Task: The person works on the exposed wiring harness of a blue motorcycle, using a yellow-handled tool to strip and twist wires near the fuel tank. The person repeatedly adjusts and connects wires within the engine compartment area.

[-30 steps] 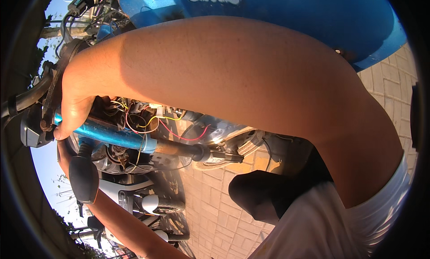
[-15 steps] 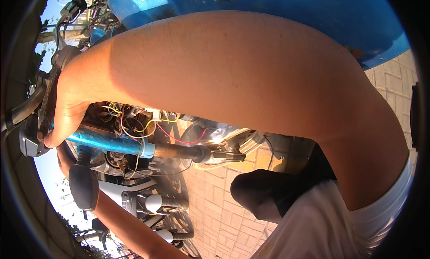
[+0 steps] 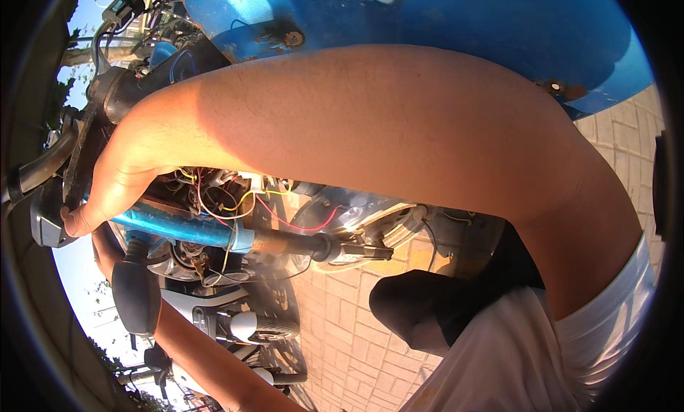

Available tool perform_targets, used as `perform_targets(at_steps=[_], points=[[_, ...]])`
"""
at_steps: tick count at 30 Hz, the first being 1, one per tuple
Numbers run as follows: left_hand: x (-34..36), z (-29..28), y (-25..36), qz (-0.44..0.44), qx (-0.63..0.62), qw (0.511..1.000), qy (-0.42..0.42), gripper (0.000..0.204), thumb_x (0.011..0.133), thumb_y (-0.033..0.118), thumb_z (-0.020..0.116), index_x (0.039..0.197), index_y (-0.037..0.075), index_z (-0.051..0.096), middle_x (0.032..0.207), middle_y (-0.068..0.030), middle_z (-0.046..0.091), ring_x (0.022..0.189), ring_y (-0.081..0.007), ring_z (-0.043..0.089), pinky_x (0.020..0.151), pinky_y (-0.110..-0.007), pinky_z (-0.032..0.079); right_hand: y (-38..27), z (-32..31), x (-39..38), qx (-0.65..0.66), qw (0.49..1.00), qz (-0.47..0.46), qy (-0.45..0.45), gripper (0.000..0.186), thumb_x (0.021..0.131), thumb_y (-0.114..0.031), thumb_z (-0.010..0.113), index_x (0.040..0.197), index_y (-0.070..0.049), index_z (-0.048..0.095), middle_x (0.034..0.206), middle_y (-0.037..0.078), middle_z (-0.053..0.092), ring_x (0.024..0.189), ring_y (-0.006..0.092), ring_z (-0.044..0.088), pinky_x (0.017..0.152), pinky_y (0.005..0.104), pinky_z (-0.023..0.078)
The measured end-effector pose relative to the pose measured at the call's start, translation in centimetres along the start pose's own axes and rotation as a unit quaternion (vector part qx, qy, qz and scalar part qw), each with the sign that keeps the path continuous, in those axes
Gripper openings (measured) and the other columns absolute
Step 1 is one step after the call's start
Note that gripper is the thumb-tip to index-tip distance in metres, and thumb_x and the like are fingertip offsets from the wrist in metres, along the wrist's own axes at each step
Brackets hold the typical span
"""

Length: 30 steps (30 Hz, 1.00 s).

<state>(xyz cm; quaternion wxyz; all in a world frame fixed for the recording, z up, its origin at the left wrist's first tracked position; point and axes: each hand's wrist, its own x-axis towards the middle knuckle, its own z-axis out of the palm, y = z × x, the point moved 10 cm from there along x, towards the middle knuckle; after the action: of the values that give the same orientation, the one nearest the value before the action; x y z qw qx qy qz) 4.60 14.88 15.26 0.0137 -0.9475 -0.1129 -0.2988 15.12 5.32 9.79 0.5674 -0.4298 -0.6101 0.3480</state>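
My right arm reaches across the view to the front of a motorcycle. Its bent hand (image 3: 121,187) is beside the dark front strip (image 3: 77,155). The thumb lies near the strip's lower end; the other fingers are hidden behind the hand, as is whatever they grip. Just below runs a bright blue fork tube (image 3: 174,229) with a rusty brown lower section (image 3: 281,243). Thin red, yellow and white wires (image 3: 246,202) hang loose under my forearm. My left forearm (image 3: 203,355) rises behind a black mirror (image 3: 135,298), and the left hand is hidden behind the mirror and tube.
A blue tank-like body (image 3: 442,20) with rust spots fills the top. Handlebar parts (image 3: 43,166) curve along the left. Below the tube stand other scooters with a white round part (image 3: 243,325). Paving bricks (image 3: 342,333) cover the ground beside my dark-shod foot (image 3: 410,298).
My right forearm has dropped a little and the wrist has shifted right, uncovering a rust spot on the blue body and a dark cylinder near the handlebar. My left arm looks nearly the same.
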Motion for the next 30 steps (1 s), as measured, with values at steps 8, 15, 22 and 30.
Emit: perform_targets(at_steps=[8, 15, 22, 30], points=[[-0.4, -0.4, -2.0, -0.051, -0.037, 0.998, 0.02, 0.069, 0.091, -0.004, 0.062, 0.154, -0.001, 0.034, 0.159, -0.0181, 0.038, 0.149, -0.0271, 0.032, 0.119, -0.037, 0.027, -1.2, -3.7, -5.9, -0.126, 0.963, -0.048, 0.233, 0.056, 0.102, -0.046, 0.046, 0.104, 0.004, 0.072, 0.1, 0.027, 0.069, 0.095, 0.0379, 0.069, 0.085, 0.0452, 0.054], [-0.2, -0.7, -1.9, -0.011, 0.022, 0.999, 0.048, 0.056, 0.096, -0.007, 0.048, 0.151, 0.0, 0.039, 0.154, -0.0185, 0.042, 0.143, -0.0278, 0.041, 0.121, -0.038, 0.031, 5.3, 0.0, -11.0, 0.037, 0.98, 0.05, 0.191, 0.049, 0.096, -0.03, 0.062, 0.125, 0.009, 0.056, 0.087, 0.021, 0.068, 0.08, 0.025, 0.068, 0.072, 0.0394, 0.052], [0.0, -0.5, -2.1, -0.03, 0.053, 0.998, 0.017, 0.065, 0.092, -0.01, 0.061, 0.152, -0.002, 0.036, 0.158, -0.0181, 0.039, 0.145, -0.0274, 0.038, 0.117, -0.037, 0.034, 7.2, 1.4, -6.1, 0.32, 0.909, -0.076, 0.256, 0.082, 0.092, -0.037, 0.072, 0.148, 0.012, 0.036, 0.114, 0.022, 0.063, 0.101, 0.0229, 0.062, 0.083, 0.0353, 0.049], [0.0, -0.6, -2.2, -0.03, -0.078, 0.995, 0.051, 0.073, 0.078, -0.01, 0.075, 0.144, -0.001, 0.047, 0.143, -0.0168, 0.051, 0.128, -0.0263, 0.05, 0.114, -0.036, 0.036, 5.6, 0.4, -3.2, 0.15, 0.961, -0.088, 0.213, 0.042, 0.081, -0.039, 0.069, 0.079, 0.003, 0.071, 0.069, 0.012, 0.067, 0.064, 0.0218, 0.063, 0.063, 0.039, 0.049]])
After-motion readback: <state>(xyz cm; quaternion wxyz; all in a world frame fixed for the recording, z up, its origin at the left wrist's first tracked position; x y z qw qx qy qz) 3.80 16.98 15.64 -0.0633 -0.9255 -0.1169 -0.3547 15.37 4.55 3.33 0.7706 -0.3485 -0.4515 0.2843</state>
